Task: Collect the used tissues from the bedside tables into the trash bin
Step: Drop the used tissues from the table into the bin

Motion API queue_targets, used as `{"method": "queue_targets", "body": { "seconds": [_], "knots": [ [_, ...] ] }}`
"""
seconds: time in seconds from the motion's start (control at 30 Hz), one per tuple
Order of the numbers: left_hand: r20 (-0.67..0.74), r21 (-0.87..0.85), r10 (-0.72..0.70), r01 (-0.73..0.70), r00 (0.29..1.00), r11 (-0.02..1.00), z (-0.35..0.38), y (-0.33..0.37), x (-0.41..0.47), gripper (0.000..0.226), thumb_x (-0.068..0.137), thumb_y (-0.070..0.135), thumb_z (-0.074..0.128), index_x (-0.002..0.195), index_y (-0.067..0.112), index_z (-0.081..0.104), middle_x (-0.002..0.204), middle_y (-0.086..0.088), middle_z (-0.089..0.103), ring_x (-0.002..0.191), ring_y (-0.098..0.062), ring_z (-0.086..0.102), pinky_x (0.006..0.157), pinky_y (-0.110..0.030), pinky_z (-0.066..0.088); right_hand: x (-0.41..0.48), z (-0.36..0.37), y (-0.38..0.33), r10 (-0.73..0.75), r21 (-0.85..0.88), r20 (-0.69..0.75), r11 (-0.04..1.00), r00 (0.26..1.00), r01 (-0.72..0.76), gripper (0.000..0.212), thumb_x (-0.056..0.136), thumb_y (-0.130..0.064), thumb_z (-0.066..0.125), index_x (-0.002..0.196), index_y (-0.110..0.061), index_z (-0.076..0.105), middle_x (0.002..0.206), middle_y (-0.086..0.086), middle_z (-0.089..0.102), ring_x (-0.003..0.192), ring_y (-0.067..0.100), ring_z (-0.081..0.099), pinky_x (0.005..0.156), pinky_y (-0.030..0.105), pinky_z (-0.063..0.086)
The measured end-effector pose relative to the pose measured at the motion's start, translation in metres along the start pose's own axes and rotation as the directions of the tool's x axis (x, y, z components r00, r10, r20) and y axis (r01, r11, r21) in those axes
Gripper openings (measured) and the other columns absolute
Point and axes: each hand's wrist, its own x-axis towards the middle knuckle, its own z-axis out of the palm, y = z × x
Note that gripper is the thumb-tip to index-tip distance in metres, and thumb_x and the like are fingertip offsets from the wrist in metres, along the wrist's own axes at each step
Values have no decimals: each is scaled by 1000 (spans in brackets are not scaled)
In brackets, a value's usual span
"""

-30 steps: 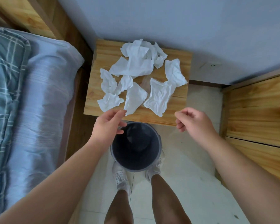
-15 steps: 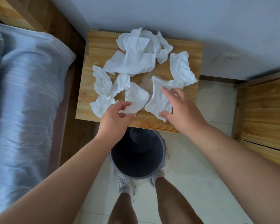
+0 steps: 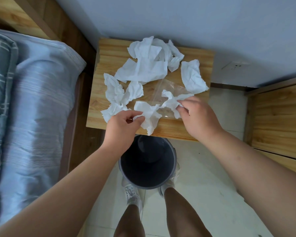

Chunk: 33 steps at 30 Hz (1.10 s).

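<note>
Several crumpled white tissues lie on a wooden bedside table [image 3: 202, 53]. My left hand [image 3: 121, 125] pinches a tissue [image 3: 149, 115] at the table's front edge. My right hand [image 3: 198, 115] grips another tissue [image 3: 171, 100] just right of it, on top of a clear plastic bag [image 3: 171, 86]. A large flat tissue [image 3: 143, 69] and a bunched one [image 3: 192, 76] lie farther back. The dark grey trash bin [image 3: 173, 161] stands on the floor below the table's front edge, between my forearms, and looks empty.
A bed with a blue-grey sheet [image 3: 38, 106] and checked quilt fills the left side. A wooden cabinet [image 3: 278, 117] stands at the right. The wall with a socket [image 3: 236, 65] is behind the table. My feet [image 3: 132, 195] stand on pale tiles beside the bin.
Both hands moved forward from the table's edge onto the tissues. The left hand has pinched the near tissue and the right hand has bunched up the one beside it.
</note>
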Motion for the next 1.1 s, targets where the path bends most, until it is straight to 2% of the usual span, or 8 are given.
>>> {"method": "queue_targets", "body": {
  "seconds": [0.1,0.23,0.47,0.63,0.73,0.8,1.0,1.1],
  "knots": [
    [5,-16,7,-7,1000,1000,-10,5,-10,17,97,42,73,90,56,68,85,24,76,74,6,69,60,-11,48,-5,-11,-6,63,66,-66,996,996,-58,39,103,-18,57,70,2,55,71,5,48,63,20,45,57,34,30],
    [8,-67,24,-24,1000,997,-25,7,-29,13,97,41,74,96,53,69,84,26,76,73,8,71,55,-6,49,-25,-29,-26,5,103,-221,994,975,19,46,99,-12,61,61,-5,37,60,0,32,55,16,29,51,22,21],
    [33,-140,-8,12,999,990,-46,-24,-73,7,98,35,75,102,41,75,84,13,81,81,-1,77,63,-4,51,-97,-19,-42,-34,186,-248,979,968,82,41,99,-23,55,65,0,55,58,9,44,58,28,42,54,35,34],
    [78,-116,-30,39,997,992,-45,-79,-94,5,99,30,74,100,32,78,81,7,80,79,-4,76,64,-5,52,-146,32,-30,32,232,-167,973,985,7,45,97,-29,53,66,3,55,58,12,43,59,30,41,56,43,38],
    [96,-111,-49,60,994,992,-35,-114,-95,7,100,29,72,95,30,77,82,6,80,81,-7,77,66,-9,55,-160,66,-24,95,307,-115,950,989,-55,40,95,-28,55,60,-30,38,58,2,30,57,19,30,53,34,30],
    [107,-112,-75,87,991,990,-26,-137,-91,10,101,28,70,93,30,76,84,4,81,82,-10,78,69,-15,59,-165,88,-17,110,322,-90,944,990,-75,47,96,-24,58,64,-32,24,60,1,24,58,15,25,53,33,24],
    [193,-27,-151,159,969,987,4,-201,-59,10,102,24,70,94,27,75,87,11,80,79,-5,78,70,-19,64,-161,154,28,214,257,136,935,967,-243,39,97,-28,61,69,-4,49,63,18,42,56,16,31,54,34,25],
    [243,109,-186,164,952,980,20,-231,-37,8,102,22,69,96,24,74,85,5,80,80,-9,79,79,-29,65,-150,180,50,264,197,303,923,916,-331,36,98,-34,59,72,-9,60,64,13,49,56,21,41,55,34,29]
  ]
}}
